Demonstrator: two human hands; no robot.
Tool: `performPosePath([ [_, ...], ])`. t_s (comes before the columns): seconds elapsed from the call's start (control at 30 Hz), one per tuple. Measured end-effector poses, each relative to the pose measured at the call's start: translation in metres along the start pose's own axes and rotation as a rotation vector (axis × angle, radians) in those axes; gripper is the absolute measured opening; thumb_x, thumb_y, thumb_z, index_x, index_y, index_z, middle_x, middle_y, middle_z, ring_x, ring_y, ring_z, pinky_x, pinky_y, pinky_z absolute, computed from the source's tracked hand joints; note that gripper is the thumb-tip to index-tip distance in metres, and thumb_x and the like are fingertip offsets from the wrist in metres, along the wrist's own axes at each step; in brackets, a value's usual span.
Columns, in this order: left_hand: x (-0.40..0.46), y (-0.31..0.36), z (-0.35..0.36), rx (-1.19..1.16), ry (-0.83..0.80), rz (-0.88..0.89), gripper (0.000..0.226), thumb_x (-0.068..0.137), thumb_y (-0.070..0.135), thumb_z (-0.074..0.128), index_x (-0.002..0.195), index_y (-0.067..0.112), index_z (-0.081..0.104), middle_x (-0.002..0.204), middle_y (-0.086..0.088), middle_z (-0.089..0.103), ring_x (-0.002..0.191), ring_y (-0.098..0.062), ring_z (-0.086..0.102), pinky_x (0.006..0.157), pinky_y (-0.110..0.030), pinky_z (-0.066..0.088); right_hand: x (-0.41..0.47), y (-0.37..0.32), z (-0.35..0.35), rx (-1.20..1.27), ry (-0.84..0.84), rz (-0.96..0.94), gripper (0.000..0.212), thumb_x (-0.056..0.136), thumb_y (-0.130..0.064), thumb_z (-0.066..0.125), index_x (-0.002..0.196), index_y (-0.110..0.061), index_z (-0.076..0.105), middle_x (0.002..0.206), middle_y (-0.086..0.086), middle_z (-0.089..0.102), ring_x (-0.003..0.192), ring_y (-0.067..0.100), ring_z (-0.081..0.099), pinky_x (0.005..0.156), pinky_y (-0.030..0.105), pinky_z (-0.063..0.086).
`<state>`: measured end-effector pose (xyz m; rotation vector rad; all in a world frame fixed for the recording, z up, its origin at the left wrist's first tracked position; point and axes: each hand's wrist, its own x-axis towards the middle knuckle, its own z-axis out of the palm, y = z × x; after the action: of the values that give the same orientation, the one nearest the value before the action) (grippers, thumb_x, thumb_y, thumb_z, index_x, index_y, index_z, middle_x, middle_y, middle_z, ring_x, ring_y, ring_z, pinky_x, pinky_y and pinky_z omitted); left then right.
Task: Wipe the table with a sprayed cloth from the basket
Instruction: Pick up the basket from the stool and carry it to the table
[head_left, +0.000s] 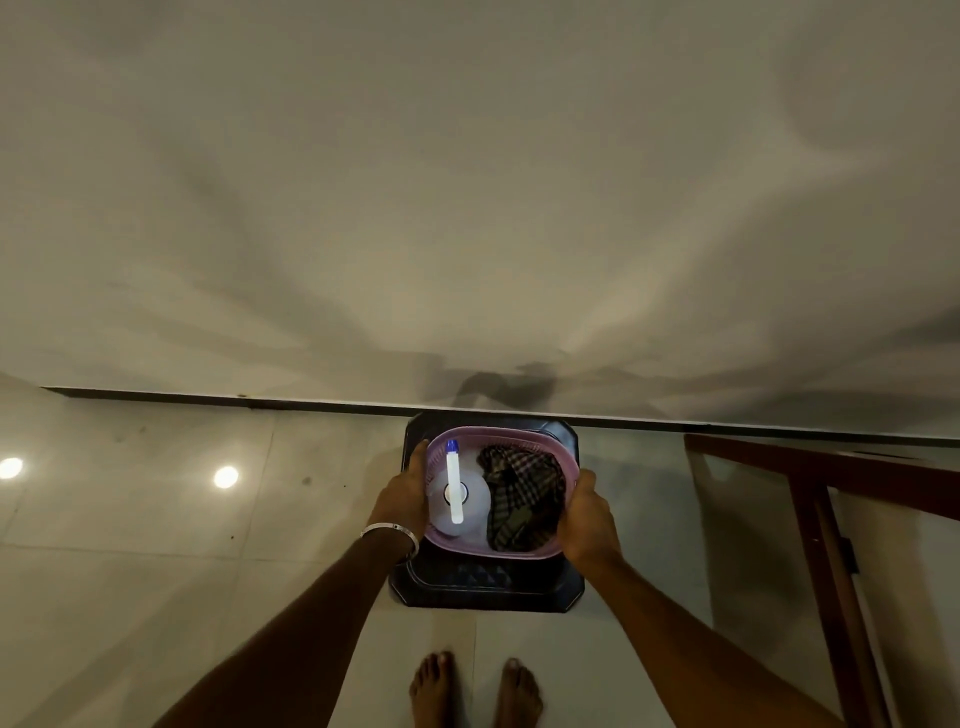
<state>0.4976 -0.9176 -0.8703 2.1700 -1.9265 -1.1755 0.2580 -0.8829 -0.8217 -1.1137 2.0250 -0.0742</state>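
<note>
A pink plastic basket (519, 433) sits on a small dark stool-like table (488, 587) against the wall. Inside it on the left stands a white spray bottle (457, 499) with a blue nozzle tip. A dark checked cloth (524, 493) lies crumpled in the right half. My left hand (402, 493) grips the basket's left rim, with a metal bangle on the wrist. My right hand (589, 519) grips the right rim. Both hands hold the basket from its sides.
A pale wall (467, 208) rises directly behind the table, with a dark skirting line. The floor (156, 519) is glossy light tile reflecting two ceiling lights. A brown wooden door frame (826, 519) stands at the right. My bare feet (475, 691) are just in front of the table.
</note>
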Motion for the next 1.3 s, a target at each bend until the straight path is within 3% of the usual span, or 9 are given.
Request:
performPosePath([
  [0.5, -0.045, 0.017, -0.038, 0.01, 0.018, 0.078, 0.067, 0.095, 0.016, 0.051, 0.152, 0.019, 0.015, 0.116, -0.019, 0.064, 0.1, -0.033, 0.065, 0.09, -0.04, 0.052, -0.06, -0.012, -0.021, 0.044, 0.06, 0.019, 0.043, 0.1, -0.017, 0.054, 0.137, -0.011, 0.033, 0.124, 0.012, 0.055, 0.11, 0.024, 0.059, 0.09, 0.033, 0.054],
  [0.67, -0.062, 0.025, -0.062, 0.038, 0.038, 0.13, 0.065, 0.095, 0.015, 0.049, 0.152, 0.018, 0.017, 0.11, -0.019, 0.066, 0.096, -0.033, 0.065, 0.083, -0.038, 0.051, -0.079, -0.016, -0.027, 0.056, 0.138, 0.012, 0.022, 0.104, -0.015, 0.042, 0.125, -0.015, 0.037, 0.116, 0.01, 0.057, 0.086, 0.012, 0.052, 0.066, 0.019, 0.043],
  [0.77, -0.072, 0.03, -0.075, 0.042, 0.066, 0.162, 0.063, 0.095, 0.017, 0.047, 0.151, 0.019, 0.019, 0.103, -0.018, 0.068, 0.091, -0.035, 0.065, 0.078, -0.038, 0.051, -0.094, -0.018, -0.031, 0.061, 0.196, 0.009, 0.026, 0.099, -0.008, 0.045, 0.125, -0.008, 0.04, 0.101, 0.01, 0.055, 0.084, 0.021, 0.052, 0.073, 0.031, 0.044],
  [0.87, -0.087, 0.041, -0.089, 0.039, 0.066, 0.19, 0.061, 0.095, 0.017, 0.047, 0.15, 0.019, 0.019, 0.104, -0.019, 0.067, 0.093, -0.036, 0.065, 0.079, -0.038, 0.05, -0.114, -0.022, -0.041, 0.062, 0.223, -0.007, 0.026, 0.098, -0.006, 0.046, 0.123, -0.007, 0.04, 0.102, 0.011, 0.057, 0.085, 0.022, 0.052, 0.074, 0.033, 0.044],
  [0.97, -0.104, 0.051, -0.101, 0.048, 0.054, 0.227, 0.063, 0.095, 0.017, 0.049, 0.15, 0.015, 0.019, 0.11, -0.021, 0.066, 0.099, -0.037, 0.064, 0.083, -0.037, 0.047, -0.134, -0.024, -0.054, 0.039, 0.229, -0.019, 0.028, 0.099, -0.006, 0.046, 0.126, -0.007, 0.038, 0.112, 0.015, 0.058, 0.087, 0.019, 0.05, 0.071, 0.028, 0.041],
  [1.1, -0.13, 0.061, -0.113, 0.003, 0.047, 0.266, 0.059, 0.093, 0.021, 0.053, 0.145, 0.02, 0.026, 0.102, -0.018, 0.068, 0.089, -0.034, 0.065, 0.077, -0.037, 0.05, -0.158, -0.015, -0.065, 0.037, 0.26, -0.043, 0.017, 0.1, -0.01, 0.045, 0.116, -0.014, 0.039, 0.109, 0.009, 0.06, 0.079, 0.008, 0.054, 0.057, 0.018, 0.041],
  [1.2, -0.152, 0.069, -0.119, -0.013, 0.055, 0.274, 0.056, 0.091, 0.02, 0.053, 0.142, 0.021, 0.03, 0.1, -0.015, 0.069, 0.087, -0.031, 0.066, 0.076, -0.034, 0.05, -0.179, -0.007, -0.073, 0.036, 0.291, -0.044, 0.03, 0.095, -0.012, 0.057, 0.12, -0.015, 0.04, 0.11, 0.009, 0.062, 0.09, 0.016, 0.062, 0.075, 0.033, 0.058],
  [1.3, -0.174, 0.075, -0.123, -0.006, 0.054, 0.311, 0.053, 0.091, 0.012, 0.051, 0.139, 0.02, 0.031, 0.102, -0.016, 0.068, 0.091, -0.033, 0.067, 0.078, -0.036, 0.052, -0.205, 0.0, -0.08, 0.02, 0.304, -0.056, 0.037, 0.093, -0.011, 0.058, 0.124, -0.014, 0.039, 0.113, 0.009, 0.062, 0.099, 0.022, 0.064, 0.085, 0.039, 0.058],
])
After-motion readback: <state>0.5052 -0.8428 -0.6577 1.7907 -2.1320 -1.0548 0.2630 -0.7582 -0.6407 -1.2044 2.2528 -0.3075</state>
